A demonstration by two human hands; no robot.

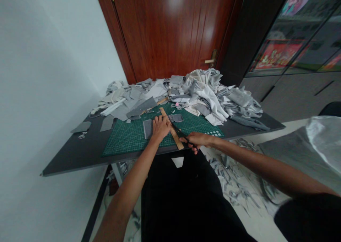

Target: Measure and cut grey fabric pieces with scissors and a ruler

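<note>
A small grey fabric piece [147,129] lies on the green cutting mat [125,137], pinned under the left hand [160,127], whose fingers press flat on it beside a wooden ruler [172,132]. The ruler's long axis runs diagonally, from far left to near right. The right hand [198,140] is clenched around black scissors [181,132], blades pointing up-left toward the fabric, so the cloth lies just left of the blade tips (the left hand is nearer). Behind, a heap of grey and white scraps [207,96] covers the dark table [80,153].
</note>
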